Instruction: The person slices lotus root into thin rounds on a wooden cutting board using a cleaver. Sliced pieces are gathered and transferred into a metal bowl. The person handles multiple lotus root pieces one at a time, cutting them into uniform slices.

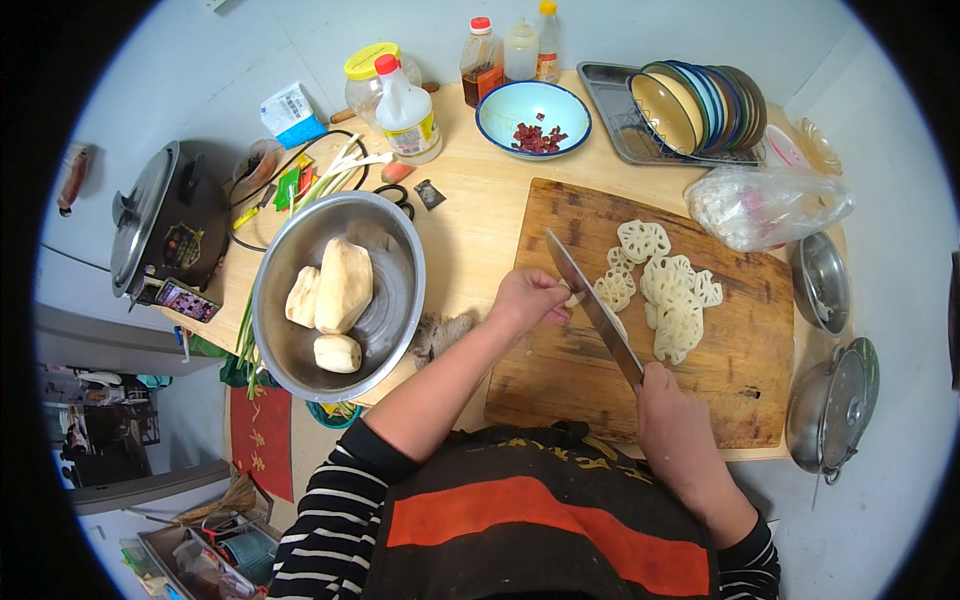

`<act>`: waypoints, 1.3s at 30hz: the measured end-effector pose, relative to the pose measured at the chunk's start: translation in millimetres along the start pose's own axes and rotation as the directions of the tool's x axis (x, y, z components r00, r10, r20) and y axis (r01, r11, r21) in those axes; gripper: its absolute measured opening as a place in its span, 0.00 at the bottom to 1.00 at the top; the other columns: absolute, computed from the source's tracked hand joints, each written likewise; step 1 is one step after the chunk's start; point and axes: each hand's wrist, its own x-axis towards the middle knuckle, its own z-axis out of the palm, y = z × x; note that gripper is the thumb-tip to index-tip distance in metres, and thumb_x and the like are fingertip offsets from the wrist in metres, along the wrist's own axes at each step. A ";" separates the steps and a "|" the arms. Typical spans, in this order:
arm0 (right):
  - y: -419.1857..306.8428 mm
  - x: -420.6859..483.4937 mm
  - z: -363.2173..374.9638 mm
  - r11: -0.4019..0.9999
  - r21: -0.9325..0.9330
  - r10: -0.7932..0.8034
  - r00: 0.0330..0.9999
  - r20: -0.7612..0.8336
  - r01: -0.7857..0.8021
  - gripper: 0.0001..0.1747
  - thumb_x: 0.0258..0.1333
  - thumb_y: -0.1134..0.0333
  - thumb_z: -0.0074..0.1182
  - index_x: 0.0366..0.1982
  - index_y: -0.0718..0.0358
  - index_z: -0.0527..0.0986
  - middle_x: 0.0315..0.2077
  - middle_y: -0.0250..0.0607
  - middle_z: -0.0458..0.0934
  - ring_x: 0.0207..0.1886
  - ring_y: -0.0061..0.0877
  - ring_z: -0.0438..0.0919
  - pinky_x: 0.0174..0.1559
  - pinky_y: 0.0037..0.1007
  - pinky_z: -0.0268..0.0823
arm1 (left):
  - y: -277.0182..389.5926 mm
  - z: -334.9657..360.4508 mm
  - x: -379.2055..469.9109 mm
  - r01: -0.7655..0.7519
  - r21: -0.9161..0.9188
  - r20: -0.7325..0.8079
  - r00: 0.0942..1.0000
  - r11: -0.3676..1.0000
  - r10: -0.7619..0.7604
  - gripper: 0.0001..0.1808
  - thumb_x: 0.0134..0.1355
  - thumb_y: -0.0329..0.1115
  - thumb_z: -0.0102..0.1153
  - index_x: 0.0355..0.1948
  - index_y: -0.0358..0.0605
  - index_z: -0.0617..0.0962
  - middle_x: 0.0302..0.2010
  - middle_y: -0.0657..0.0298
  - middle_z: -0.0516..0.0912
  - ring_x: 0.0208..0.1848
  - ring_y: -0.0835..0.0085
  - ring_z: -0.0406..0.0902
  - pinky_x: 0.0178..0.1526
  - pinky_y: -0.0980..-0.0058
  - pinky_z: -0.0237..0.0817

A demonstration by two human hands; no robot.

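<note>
My right hand (673, 420) grips the handle of a kitchen knife (592, 300), its wide blade slanting up and left over the wooden cutting board (735, 405). At the blade's left face, the fingertips of my left hand (529, 300) pinch a small pale piece of lotus root (571, 298), mostly hidden by fingers and blade. Beyond the knife lie overlapping lotus root slices (671, 289), and a lone slice group (643, 240) sits farther back. Peeled lotus root chunks (343, 289) rest in a steel basin (394, 330) left of the board.
Behind the board stand an enamel bowl (491, 124) of diced dark-red food and a rack of enamel plates (694, 112). A plastic bag (757, 206) and a steel bowl (817, 281) flank the right edge. Scallions (337, 176), scissors (397, 196) and a lidded pot (169, 217) are leftward.
</note>
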 end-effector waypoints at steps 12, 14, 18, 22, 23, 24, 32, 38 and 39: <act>12.9 17.5 13.9 0.997 0.077 0.011 1.000 -0.023 -0.009 0.07 0.63 0.68 0.44 0.35 0.64 0.61 0.27 0.50 0.73 0.25 0.50 0.77 0.27 0.47 0.70 | -9.2 -8.3 5.7 -0.036 -0.099 0.092 0.995 0.994 0.045 0.04 0.59 0.23 0.59 0.32 0.31 0.76 0.29 0.55 0.82 0.30 0.67 0.84 0.36 0.73 0.80; 4.8 8.0 8.7 0.998 0.058 0.002 0.999 -0.053 0.001 0.08 0.63 0.68 0.44 0.35 0.64 0.61 0.27 0.50 0.73 0.25 0.50 0.77 0.27 0.46 0.71 | -6.2 -7.1 4.0 -0.021 -0.100 0.085 0.996 0.995 0.029 0.04 0.59 0.22 0.59 0.32 0.31 0.76 0.29 0.54 0.82 0.30 0.67 0.84 0.36 0.73 0.80; -1.7 2.7 -0.3 1.000 0.014 0.000 1.000 -0.007 0.000 0.07 0.63 0.69 0.44 0.35 0.64 0.61 0.26 0.50 0.73 0.24 0.49 0.77 0.26 0.45 0.71 | -1.5 -4.4 1.4 -0.010 -0.076 0.062 0.998 0.997 0.014 0.04 0.59 0.22 0.58 0.32 0.30 0.76 0.30 0.54 0.82 0.31 0.67 0.84 0.36 0.72 0.80; 4.6 10.8 8.6 0.999 0.033 -0.033 0.999 -0.027 0.033 0.05 0.60 0.73 0.43 0.34 0.65 0.61 0.27 0.51 0.73 0.24 0.48 0.77 0.25 0.46 0.71 | -5.8 -6.7 5.0 -0.016 -0.099 0.086 0.996 0.995 0.025 0.04 0.58 0.21 0.58 0.33 0.30 0.76 0.30 0.54 0.82 0.31 0.67 0.84 0.37 0.73 0.80; 6.4 13.6 12.4 0.998 0.039 -0.046 0.998 -0.034 0.047 0.05 0.59 0.73 0.43 0.34 0.65 0.61 0.27 0.51 0.74 0.24 0.48 0.77 0.25 0.46 0.70 | -7.5 -7.3 5.8 -0.021 -0.100 0.091 0.995 0.995 0.030 0.04 0.58 0.21 0.58 0.33 0.30 0.76 0.30 0.54 0.82 0.31 0.67 0.84 0.37 0.73 0.80; 7.0 14.9 15.4 0.999 0.032 -0.038 0.999 -0.035 0.040 0.05 0.58 0.74 0.44 0.34 0.65 0.61 0.27 0.51 0.74 0.24 0.49 0.77 0.25 0.46 0.70 | -6.8 -7.6 5.6 -0.025 -0.101 0.094 0.995 0.995 0.035 0.04 0.58 0.21 0.58 0.33 0.30 0.76 0.30 0.54 0.82 0.31 0.67 0.84 0.37 0.73 0.80; 10.2 19.1 18.8 0.996 0.077 -0.041 0.999 -0.035 0.044 0.05 0.56 0.75 0.43 0.34 0.66 0.61 0.26 0.53 0.75 0.27 0.50 0.78 0.29 0.47 0.71 | -6.0 -10.1 -0.3 -0.036 -0.144 0.091 0.995 0.989 0.050 0.02 0.58 0.20 0.58 0.31 0.30 0.77 0.30 0.54 0.81 0.31 0.66 0.84 0.38 0.73 0.80; 16.3 29.6 37.6 0.995 0.095 -0.021 1.000 -0.015 0.022 0.04 0.59 0.74 0.42 0.35 0.66 0.62 0.28 0.56 0.76 0.29 0.51 0.78 0.31 0.47 0.71 | -8.2 -12.0 6.2 -0.070 -0.069 0.096 0.992 0.995 0.076 0.04 0.58 0.21 0.59 0.32 0.30 0.76 0.31 0.54 0.82 0.33 0.66 0.84 0.40 0.74 0.80; 16.3 28.5 36.2 0.994 0.104 -0.016 1.000 -0.023 0.018 0.04 0.59 0.74 0.41 0.35 0.65 0.62 0.28 0.55 0.76 0.29 0.50 0.79 0.31 0.47 0.71 | -6.5 -10.6 5.8 -0.063 -0.057 0.087 0.994 0.996 0.068 0.05 0.58 0.22 0.60 0.32 0.30 0.76 0.31 0.54 0.82 0.33 0.66 0.84 0.40 0.74 0.80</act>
